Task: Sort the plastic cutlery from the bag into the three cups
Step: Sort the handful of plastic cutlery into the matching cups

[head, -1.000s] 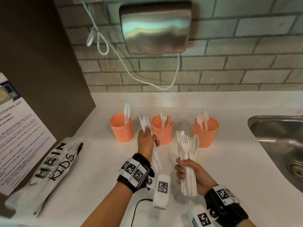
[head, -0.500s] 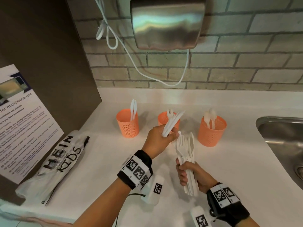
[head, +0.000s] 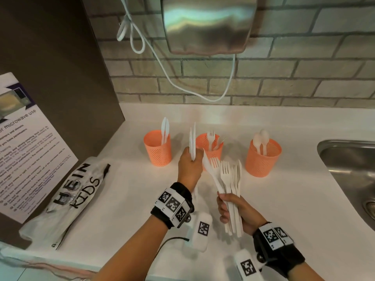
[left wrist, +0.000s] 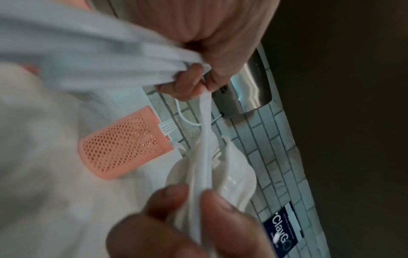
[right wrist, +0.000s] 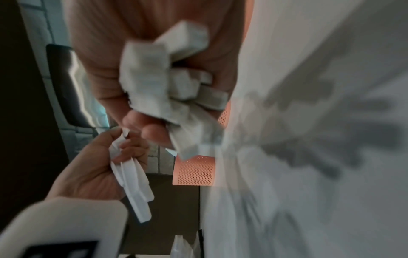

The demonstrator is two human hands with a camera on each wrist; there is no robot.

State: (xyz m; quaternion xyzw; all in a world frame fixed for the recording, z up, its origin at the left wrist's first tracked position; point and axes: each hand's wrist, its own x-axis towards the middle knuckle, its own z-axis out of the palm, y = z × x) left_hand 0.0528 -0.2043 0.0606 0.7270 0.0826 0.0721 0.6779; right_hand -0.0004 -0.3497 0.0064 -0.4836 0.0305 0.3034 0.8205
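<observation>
Three orange mesh cups stand in a row on the white counter: the left cup holds knives, the middle cup forks, the right cup spoons. My left hand grips a few white knives upright, between the left and middle cups. In the right wrist view the left hand shows with those knives. My right hand holds a fanned bundle of white cutlery, forks foremost, in front of the middle cup. The bundle's handle ends fill the right wrist view.
A crumpled plastic bag printed with letters lies at the left by a dark panel with a paper notice. A steel sink is at the right. A metal hand dryer and white cable hang on the brick wall.
My left hand has drawn the knives back from over the middle cup and turned them upright, moving left. The bundle in my right hand has fanned out slightly.
</observation>
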